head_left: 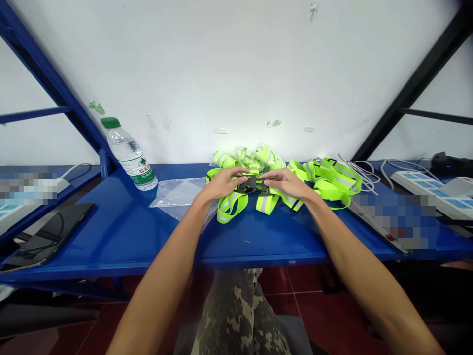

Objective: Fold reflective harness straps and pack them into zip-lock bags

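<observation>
Both of my hands meet at a black plastic buckle (251,184) on a neon yellow-green reflective strap (232,208) with a silver-grey stripe. My left hand (226,182) pinches the buckle's left side between thumb and fingers. On the right side, my right hand (284,181) grips the buckle's other end. Loops of the strap hang below and beside the hands on the blue table. Whether the buckle's two halves are fully joined, I cannot tell. Behind the hands lies a heap of similar straps (264,155), partly in clear plastic, and more loose straps (332,180) spread to the right.
Left of the hands is a clear plastic bag (177,195), with a water bottle (135,158) behind it. A phone (48,234) lies at the left edge of the blue table (129,241). White cables (364,175) and a power strip (436,192) are at the right.
</observation>
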The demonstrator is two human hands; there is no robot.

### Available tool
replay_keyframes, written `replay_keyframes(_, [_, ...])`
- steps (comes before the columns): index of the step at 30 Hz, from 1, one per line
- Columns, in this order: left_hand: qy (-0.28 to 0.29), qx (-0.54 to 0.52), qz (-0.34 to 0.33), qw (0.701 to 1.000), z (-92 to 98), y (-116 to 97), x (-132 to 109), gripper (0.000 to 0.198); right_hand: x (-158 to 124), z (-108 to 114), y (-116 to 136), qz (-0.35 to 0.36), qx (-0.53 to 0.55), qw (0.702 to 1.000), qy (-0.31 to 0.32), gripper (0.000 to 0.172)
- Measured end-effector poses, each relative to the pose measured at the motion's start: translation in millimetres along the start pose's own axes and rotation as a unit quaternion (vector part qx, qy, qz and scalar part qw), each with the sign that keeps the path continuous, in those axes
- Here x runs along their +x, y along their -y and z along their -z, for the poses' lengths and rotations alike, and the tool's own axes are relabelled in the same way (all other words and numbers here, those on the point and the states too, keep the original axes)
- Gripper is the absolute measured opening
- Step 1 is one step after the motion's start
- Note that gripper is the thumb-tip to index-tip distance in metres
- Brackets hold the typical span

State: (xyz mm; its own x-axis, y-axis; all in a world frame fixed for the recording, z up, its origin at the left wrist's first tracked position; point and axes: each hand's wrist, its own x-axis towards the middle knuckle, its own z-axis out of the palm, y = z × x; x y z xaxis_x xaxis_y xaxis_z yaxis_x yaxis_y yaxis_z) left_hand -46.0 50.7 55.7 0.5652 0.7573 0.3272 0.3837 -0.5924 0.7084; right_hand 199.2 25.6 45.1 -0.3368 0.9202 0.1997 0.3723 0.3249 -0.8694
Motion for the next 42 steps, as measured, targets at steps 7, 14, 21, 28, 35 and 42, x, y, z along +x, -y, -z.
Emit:
replay_keyframes(7, [-0.024,0.004,0.026,0.999,1.5,4.1,-1.0,0.043,-2.4,6.5,-0.9,-0.009,0.024,1.000,-0.018,0.035])
replay_keyframes(14, [0.009,-0.027,0.028,0.999,-0.3,2.9,-2.1,0.057,-5.0,-0.1,7.3,0.003,0.064,0.998,0.019,0.040])
replay_keyframes(21, [0.012,-0.050,0.006,0.999,-11.3,0.6,-0.7,0.058,-5.1,-8.4,6.7,0.011,0.061,0.998,0.034,0.040])
replay_keyframes(28, [0.018,0.060,0.037,0.997,17.2,-21.9,-0.3,0.070,-15.0,3.1,33.4,-0.040,-0.136,0.989,0.049,0.047])
replay_keyframes(35, [0.092,0.207,0.010,0.974,78.2,-45.4,1.9,0.036,-30.3,58.4,63.9,-0.043,-0.364,0.925,0.097,0.045])
replay_keyframes(42, [0.011,0.236,0.032,0.971,108.8,-69.8,-2.8,0.031,-38.2,92.9,72.6,-0.029,-0.411,0.911,-0.010,0.046])
